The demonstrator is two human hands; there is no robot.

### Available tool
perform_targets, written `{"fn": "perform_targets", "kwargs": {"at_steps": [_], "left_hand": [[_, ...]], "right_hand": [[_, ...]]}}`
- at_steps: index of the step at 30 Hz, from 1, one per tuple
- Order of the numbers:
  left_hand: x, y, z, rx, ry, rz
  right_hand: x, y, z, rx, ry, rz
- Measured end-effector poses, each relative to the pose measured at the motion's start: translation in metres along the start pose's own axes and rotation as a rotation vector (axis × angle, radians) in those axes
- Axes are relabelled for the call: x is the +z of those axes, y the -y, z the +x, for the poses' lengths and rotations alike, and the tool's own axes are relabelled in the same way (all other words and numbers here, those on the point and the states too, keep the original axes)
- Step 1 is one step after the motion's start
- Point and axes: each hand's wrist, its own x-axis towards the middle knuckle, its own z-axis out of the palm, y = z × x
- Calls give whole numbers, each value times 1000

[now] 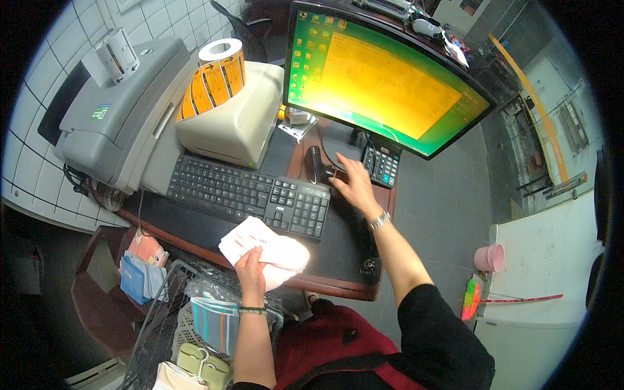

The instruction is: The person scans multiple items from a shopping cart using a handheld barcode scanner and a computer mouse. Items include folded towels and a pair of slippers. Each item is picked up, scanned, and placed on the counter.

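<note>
My left hand (252,266) grips a folded white item (283,255), apparently fabric, over the desk's front edge. My right hand (353,184) has its fingers apart beside a dark handheld device (314,162), possibly a scanner; whether it touches it is unclear. A black calculator (385,166) lies just beyond that hand, below the monitor (390,78). The black keyboard (244,195) lies between my hands and a beige label printer (227,130) carrying a roll of orange labels (211,84).
A grey printer (114,117) stands at the back left. Below the desk (348,273) are a wire basket (149,325) with striped and green items and a brown container (91,286) with folded cloths. A pink bucket (489,259) and colourful duster (470,299) are right.
</note>
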Motion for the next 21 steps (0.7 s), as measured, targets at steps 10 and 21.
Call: {"fn": "perform_targets", "kwargs": {"at_steps": [10, 21], "left_hand": [[-2, 3, 1, -19, -92, 98], [-7, 5, 2, 18, -23, 125]], "right_hand": [[-21, 20, -151, 284, -299, -199], [-5, 22, -168, 368, -489, -183]]}}
